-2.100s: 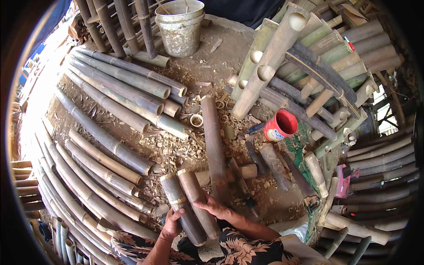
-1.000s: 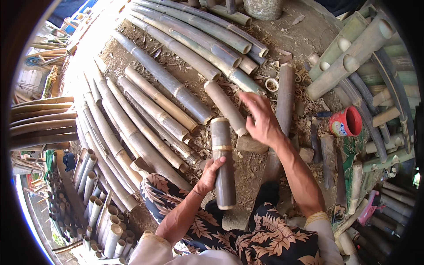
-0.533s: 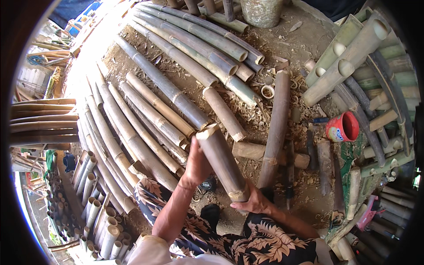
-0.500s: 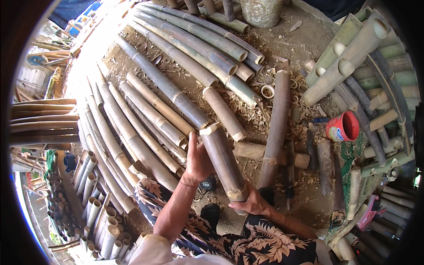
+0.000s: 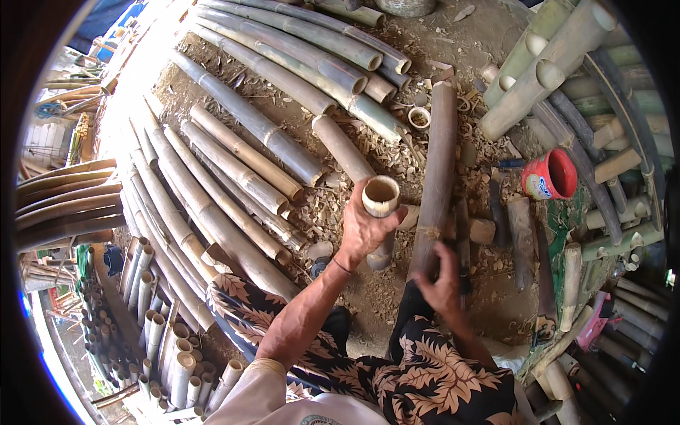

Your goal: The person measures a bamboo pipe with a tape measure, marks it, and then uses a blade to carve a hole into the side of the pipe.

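One hollow, pale-rimmed bamboo tube (image 5: 381,207) points upward above the chip-strewn earth floor (image 5: 372,316), wrapped in the grip of the left hand (image 5: 365,227); the right hand (image 5: 440,282), its grip spread, is beside a brown pole (image 5: 436,159).

Floor (image 5: 485,35) — bare brown earth, littered with pale shavings (image 5: 375,157). Daylight (image 5: 145,53) — strong, bleaching the upper left to white. One dark blue sheet (image 5: 81,23), upper left corner. One pale wall (image 5: 46,138), far left, partly hidden behind stacked poles (image 5: 64,202). Upright cut tubes (image 5: 154,336), lower left, standing close together.
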The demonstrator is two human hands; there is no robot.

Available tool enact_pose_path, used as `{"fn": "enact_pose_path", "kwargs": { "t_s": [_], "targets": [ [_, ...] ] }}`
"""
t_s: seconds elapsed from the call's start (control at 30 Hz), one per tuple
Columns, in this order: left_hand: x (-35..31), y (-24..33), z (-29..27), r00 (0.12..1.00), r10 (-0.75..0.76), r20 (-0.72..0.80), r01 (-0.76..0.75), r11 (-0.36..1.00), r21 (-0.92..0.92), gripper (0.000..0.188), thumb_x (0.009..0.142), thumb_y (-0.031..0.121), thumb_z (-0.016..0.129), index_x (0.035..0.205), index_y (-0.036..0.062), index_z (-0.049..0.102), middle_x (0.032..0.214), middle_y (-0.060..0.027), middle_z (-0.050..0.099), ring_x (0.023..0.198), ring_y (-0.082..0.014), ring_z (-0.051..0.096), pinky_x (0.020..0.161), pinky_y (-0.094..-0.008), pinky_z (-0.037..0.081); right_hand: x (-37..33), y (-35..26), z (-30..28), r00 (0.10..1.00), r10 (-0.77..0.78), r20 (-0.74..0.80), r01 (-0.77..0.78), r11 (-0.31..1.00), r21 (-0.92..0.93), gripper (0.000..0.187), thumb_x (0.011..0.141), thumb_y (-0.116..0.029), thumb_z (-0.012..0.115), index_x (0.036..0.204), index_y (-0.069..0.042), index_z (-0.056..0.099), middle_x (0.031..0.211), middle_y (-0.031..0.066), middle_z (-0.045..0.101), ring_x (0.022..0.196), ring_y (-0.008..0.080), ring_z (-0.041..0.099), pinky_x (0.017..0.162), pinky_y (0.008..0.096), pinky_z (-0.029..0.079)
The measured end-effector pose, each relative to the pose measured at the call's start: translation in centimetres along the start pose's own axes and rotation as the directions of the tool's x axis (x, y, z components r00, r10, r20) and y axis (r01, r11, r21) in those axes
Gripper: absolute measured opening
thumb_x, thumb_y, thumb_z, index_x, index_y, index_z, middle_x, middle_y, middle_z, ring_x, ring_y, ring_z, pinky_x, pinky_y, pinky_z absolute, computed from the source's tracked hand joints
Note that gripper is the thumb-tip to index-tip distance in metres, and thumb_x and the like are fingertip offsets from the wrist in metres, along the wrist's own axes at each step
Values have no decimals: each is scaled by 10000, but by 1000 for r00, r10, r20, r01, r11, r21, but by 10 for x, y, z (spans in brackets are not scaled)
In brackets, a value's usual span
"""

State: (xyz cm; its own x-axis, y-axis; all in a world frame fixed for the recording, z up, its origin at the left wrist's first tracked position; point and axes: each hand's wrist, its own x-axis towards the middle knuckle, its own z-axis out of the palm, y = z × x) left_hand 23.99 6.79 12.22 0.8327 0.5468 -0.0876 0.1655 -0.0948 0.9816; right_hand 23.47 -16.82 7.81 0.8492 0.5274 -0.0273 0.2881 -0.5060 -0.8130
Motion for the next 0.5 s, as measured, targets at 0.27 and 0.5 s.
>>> {"fn": "enact_pose_path", "kwargs": {
  "t_s": [0.27, 0.5],
  "targets": [
    [-35, 30, -7, 991, -130, -11, 128, 984, -123, 734, 649, 85, 832, 1270, 14, 447, 1118, -104, 625, 1015, -189, 625, 907, -328, 522, -58, 120, -38, 821, 566, -77, -557, 764, -327, 685, 770, -233, 781, 1323, -30, 432, 1296, 257, 496, 1224, 438, 471, 983, 478, 415],
    [-69, 54, -1, 917, 398, 25, -376, 885, -273, 827, 592, 120, 807, 1289, 44, 368, 1175, -197, 553, 1120, -309, 563, 1013, -507, 449, -90, 151, -23, 890, 451, -59, -455, 882, -120, 648, 760, -210, 773, 1288, -9, 456, 1135, 245, 574, 1065, 430, 566, 871, 476, 462]
  ]
}}
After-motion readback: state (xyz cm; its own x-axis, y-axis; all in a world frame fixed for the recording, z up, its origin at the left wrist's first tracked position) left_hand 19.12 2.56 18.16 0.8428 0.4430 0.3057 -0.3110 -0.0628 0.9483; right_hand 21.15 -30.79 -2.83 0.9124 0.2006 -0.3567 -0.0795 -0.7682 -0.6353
